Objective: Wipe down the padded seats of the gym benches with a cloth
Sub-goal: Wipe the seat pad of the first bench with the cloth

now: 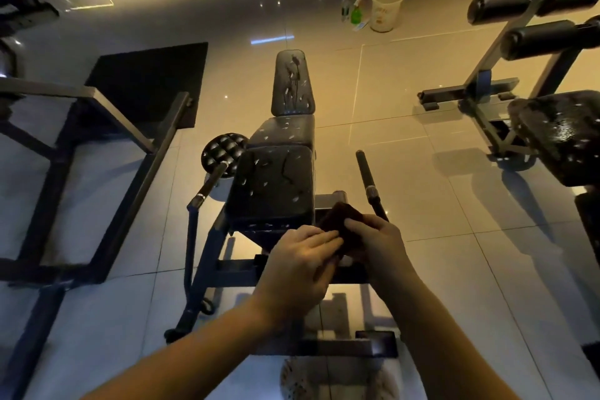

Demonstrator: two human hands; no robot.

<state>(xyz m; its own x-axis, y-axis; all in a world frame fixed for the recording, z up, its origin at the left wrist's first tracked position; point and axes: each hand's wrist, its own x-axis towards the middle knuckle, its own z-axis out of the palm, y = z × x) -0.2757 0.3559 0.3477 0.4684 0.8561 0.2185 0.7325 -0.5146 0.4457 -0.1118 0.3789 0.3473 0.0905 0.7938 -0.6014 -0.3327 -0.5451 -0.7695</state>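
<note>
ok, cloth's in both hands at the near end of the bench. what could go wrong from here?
1. The near seat pad looks cracked and flaking; the cloth, held by left hand and right hand, could snag and peel more.
2. The right handle stands close beside the pad; a wide wipe may knock it.
3. The floor is glossy tile, likely slippery if wet.

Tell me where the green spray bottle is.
In the head view, the green spray bottle stands on the floor, upper right of centre, between a clear bottle and a pale bucket.
</note>
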